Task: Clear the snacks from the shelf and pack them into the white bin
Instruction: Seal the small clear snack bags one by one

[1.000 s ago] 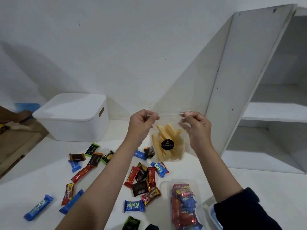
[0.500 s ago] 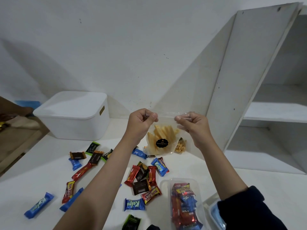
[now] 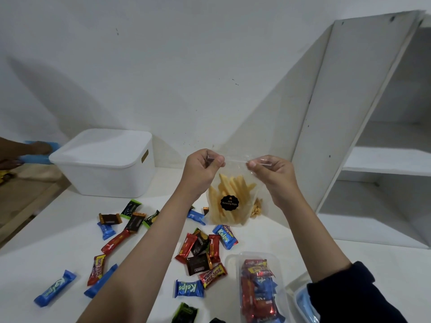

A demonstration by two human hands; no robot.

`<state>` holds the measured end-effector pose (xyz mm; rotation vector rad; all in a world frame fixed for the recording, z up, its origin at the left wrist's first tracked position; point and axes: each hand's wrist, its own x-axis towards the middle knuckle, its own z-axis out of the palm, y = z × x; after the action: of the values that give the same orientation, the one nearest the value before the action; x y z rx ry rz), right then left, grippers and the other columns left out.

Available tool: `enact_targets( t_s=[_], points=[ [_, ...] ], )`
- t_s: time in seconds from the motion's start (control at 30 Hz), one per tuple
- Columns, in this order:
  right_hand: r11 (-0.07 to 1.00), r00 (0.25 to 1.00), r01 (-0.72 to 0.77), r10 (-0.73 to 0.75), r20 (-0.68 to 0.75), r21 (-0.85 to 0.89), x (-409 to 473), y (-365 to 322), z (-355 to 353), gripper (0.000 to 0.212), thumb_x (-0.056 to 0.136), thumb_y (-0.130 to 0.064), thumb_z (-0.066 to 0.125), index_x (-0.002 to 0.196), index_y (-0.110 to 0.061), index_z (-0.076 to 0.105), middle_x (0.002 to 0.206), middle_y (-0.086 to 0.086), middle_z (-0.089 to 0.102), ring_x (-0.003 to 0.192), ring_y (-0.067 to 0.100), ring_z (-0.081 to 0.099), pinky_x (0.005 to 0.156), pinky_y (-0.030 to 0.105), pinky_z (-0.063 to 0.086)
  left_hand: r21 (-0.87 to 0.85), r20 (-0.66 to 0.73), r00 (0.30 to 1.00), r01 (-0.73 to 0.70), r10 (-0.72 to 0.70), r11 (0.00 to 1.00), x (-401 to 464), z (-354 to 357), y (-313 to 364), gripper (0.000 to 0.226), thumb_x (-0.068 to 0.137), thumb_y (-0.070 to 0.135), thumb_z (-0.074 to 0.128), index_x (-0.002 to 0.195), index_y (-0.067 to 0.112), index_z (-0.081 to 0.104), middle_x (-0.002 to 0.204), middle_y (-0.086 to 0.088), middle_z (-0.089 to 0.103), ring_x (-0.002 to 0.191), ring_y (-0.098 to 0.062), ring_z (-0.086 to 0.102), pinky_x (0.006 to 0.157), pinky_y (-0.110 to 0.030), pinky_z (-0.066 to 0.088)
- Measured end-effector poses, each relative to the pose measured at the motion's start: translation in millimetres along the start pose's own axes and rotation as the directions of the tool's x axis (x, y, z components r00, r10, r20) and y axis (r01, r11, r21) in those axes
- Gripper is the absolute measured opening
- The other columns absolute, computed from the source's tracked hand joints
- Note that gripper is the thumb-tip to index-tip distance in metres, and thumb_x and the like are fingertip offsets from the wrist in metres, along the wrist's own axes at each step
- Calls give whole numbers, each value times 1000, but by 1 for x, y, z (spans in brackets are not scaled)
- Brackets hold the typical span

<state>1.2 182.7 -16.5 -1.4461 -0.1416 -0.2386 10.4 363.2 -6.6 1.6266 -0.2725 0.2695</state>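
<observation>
I take this for a plain room in a home: bare white wall [image 3: 163,66] across the top, white shelf unit [image 3: 384,159] at right, wrapped snacks [image 3: 200,250] strewn over a white floor [image 3: 58,252] below.

"Stik Kentang Keju" is read on the black sticker [image 3: 229,203] of the clear bag [image 3: 233,199]; "Kalpa" is shown on blue wrappers [image 3: 188,288], "beng-beng" on a red wrapper [image 3: 213,275].

Clear glossy plastic bag [image 3: 235,183], matt white plastic bin [image 3: 105,169], shiny foil wrappers [image 3: 198,248].
</observation>
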Motion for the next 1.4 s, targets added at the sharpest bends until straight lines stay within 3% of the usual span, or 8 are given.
enact_targets(
  t_s=[0.1,0.2,0.3,0.4,0.73,0.93,1.27,1.4],
  points=[
    [999,999,-34,34,27,-7,-1,-8,-2,16,75,-2,74,73,-18,71,73,-4,73,71,8,65,66,20,49,61,0,1000,-23,23,998,-1,-2,0,22,90,5,59,73,19,60,70,2,64,66,-1,61,74,-19,50],
    [971,998,28,-13,67,-238,-1,-18,-4,25,73,-8,79,94,-17,69,91,-1,72,85,13,68,74,20,52,155,48,998,-43,36,987,-4,-2,3,18,90,10,61,75,19,59,71,4,64,65,-2,59,64,-17,48],
    [788,978,167,-56,201,-593,0,-31,-1,20,75,-25,79,92,-23,69,87,-12,70,86,1,65,71,13,46,220,92,995,-68,49,973,-6,-1,8,20,88,11,63,73,23,59,71,6,64,63,-1,58,58,-12,43],
    [681,957,239,-45,286,-692,-3,-41,3,6,80,-29,74,80,-24,70,78,-12,69,82,1,65,71,21,47,252,105,992,-91,66,964,-7,-3,14,22,88,11,63,72,26,58,71,7,64,68,-8,59,61,-14,43],
    [705,946,293,-119,300,-646,-6,-41,12,11,82,-23,72,72,-18,68,70,-8,67,66,-6,57,62,3,39,282,125,989,-110,77,953,-10,-6,21,19,87,11,64,74,24,59,74,8,63,73,-10,59,67,-17,43],
    [743,942,317,-172,289,-590,-5,-37,16,12,81,-17,72,71,-16,66,73,-5,67,74,5,60,71,5,40,252,146,986,-115,79,961,-8,-9,22,11,87,12,65,78,16,62,74,7,64,73,-12,59,65,-14,43],
    [763,944,295,-140,300,-575,-6,-35,15,5,84,-20,69,80,-20,68,79,-8,68,78,-2,60,69,0,38,178,195,979,-89,53,980,-4,-12,19,16,82,11,70,76,24,64,76,6,65,71,-12,56,69,-27,47],
    [778,936,305,-137,325,-550,-7,-33,15,12,85,-17,68,78,-27,66,80,-11,67,81,0,60,76,6,41,169,196,980,-75,41,983,-3,-9,15,17,82,10,71,75,24,65,76,4,65,71,-15,55,68,-28,46]
  ],
)
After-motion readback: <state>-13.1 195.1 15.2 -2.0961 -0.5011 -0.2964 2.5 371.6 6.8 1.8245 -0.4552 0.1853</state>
